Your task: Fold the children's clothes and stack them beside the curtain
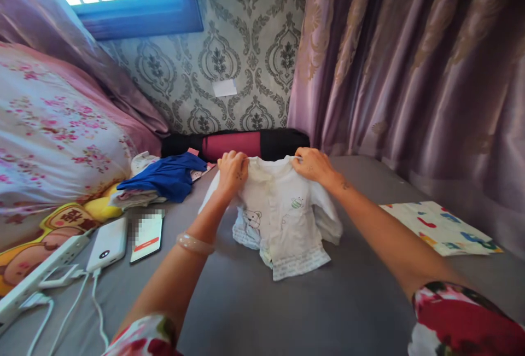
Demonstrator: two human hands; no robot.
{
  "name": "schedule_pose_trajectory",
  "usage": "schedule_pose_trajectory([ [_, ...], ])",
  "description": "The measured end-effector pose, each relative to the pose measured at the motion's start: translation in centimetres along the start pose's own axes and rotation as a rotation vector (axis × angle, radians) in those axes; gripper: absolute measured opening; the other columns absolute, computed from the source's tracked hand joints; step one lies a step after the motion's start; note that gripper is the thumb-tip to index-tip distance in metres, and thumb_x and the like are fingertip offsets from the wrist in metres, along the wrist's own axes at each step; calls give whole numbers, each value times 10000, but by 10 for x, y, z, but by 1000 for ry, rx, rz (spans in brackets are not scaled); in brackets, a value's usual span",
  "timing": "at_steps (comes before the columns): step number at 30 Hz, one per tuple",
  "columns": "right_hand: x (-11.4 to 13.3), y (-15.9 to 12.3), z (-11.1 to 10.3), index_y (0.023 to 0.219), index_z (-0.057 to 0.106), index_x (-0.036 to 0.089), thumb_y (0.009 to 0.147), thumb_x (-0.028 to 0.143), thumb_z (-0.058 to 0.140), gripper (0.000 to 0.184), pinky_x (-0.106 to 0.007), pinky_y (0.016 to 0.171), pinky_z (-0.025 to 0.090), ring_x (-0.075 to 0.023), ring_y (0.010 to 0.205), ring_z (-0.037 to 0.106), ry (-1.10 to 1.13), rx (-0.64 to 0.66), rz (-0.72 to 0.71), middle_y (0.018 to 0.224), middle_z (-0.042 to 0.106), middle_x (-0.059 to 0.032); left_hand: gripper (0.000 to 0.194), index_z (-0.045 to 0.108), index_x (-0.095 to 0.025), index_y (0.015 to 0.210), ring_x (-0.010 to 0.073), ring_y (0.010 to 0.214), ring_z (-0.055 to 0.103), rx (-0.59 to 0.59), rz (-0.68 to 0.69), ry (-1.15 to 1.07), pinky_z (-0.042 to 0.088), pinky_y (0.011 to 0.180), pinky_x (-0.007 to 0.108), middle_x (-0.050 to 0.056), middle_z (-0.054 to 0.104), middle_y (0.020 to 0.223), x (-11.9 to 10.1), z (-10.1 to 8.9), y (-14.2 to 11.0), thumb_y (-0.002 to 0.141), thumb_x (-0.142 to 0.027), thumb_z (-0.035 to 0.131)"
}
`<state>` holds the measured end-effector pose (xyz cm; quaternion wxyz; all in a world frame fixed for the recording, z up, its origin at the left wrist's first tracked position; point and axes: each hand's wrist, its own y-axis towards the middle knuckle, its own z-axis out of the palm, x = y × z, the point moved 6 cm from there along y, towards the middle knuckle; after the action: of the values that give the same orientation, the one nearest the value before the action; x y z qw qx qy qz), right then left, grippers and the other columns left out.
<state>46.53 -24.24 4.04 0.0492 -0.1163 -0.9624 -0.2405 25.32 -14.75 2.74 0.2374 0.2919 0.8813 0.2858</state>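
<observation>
A small white baby shirt with long sleeves hangs or lies between my hands, its collar at the far side. A bear drawing and a green striped figure decorate its front, and the hem carries a printed band. My left hand pinches the shirt at the left shoulder, beside the collar. At the opposite shoulder, my right hand is closed on the cloth in the same way. The lower front edges are uneven, with the right half reaching nearer to me. The fingertips of both hands are partly hidden.
On the grey sheet at left lie a phone, a white power bank, a power strip with cables, and a pile with a blue garment. A patterned cloth lies right. A black-and-red roll borders the wall.
</observation>
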Motion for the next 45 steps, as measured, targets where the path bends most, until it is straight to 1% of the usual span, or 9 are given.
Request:
schedule_pose_trajectory([
  [5, -16, -9, 65, 967, 638, 207, 908, 251, 396, 253, -304, 666, 376, -233, 915, 622, -23, 38, 1, 1046, 681, -92, 252, 632, -220, 974, 293, 1018, 509, 150, -30, -71, 332, 825, 406, 130, 626, 1040, 15, 76, -23, 943, -303, 396],
  [10, -26, -12, 82, 973, 625, 206, 924, 268, 383, 255, -303, 649, 355, -223, 879, 611, -26, -13, -2, 1045, 665, -88, 282, 623, -215, 1003, 291, 1017, 507, 101, -58, -91, 326, 823, 400, 133, 625, 1033, 19, 95, -32, 963, -328, 367],
  [15, -25, -10, 51, 954, 621, 202, 919, 275, 386, 249, -281, 636, 341, -198, 856, 587, 18, -218, -38, 1016, 653, -75, 270, 632, -216, 1001, 271, 1017, 507, -131, -90, -108, 325, 862, 386, 108, 622, 1017, 19, 60, -26, 961, -340, 396],
  [20, -6, -14, -3, 909, 604, 186, 904, 282, 413, 214, -274, 597, 332, -176, 794, 566, 35, -493, -150, 921, 637, -60, 229, 630, -203, 989, 247, 986, 501, -392, -92, -149, 329, 899, 392, 88, 607, 991, 7, 6, -21, 953, -334, 446],
  [25, 15, -29, -58, 892, 581, 191, 917, 286, 413, 194, -269, 604, 366, -161, 770, 564, 15, -705, -236, 849, 604, -38, 233, 618, -212, 1043, 244, 1041, 484, -551, -63, -168, 331, 933, 411, 82, 581, 1041, -10, -51, -26, 960, -344, 444],
  [30, 34, -56, -99, 906, 564, 197, 952, 306, 378, 221, -272, 641, 409, -155, 788, 572, 21, -818, -298, 840, 582, -28, 221, 627, -216, 1046, 235, 1032, 477, -737, 5, -97, 331, 952, 422, 82, 579, 1039, -28, -106, -51, 956, -343, 470],
  [38, 67, -97, -153, 900, 572, 204, 972, 329, 360, 256, -274, 627, 409, -158, 802, 581, -10, -847, -384, 864, 599, -38, 230, 626, -246, 1040, 258, 1050, 459, -841, 99, -14, 300, 1001, 515, 81, 545, 1019, -51, -185, -91, 966, -379, 453],
  [42, 74, -93, -144, 876, 585, 192, 921, 299, 411, 209, -257, 594, 380, -154, 779, 571, -65, -784, -389, 842, 613, -23, 253, 620, -232, 996, 264, 1050, 456, -679, 109, 19, 306, 984, 516, 79, 555, 1007, -44, -181, -82, 971, -394, 428],
  [45, 67, -80, -104, 906, 595, 181, 906, 289, 416, 209, -260, 576, 344, -157, 757, 558, -93, -606, -327, 891, 623, -38, 238, 618, -227, 964, 262, 1022, 466, -508, 77, 80, 331, 928, 470, 76, 585, 978, -25, -136, -74, 973, -360, 420],
])
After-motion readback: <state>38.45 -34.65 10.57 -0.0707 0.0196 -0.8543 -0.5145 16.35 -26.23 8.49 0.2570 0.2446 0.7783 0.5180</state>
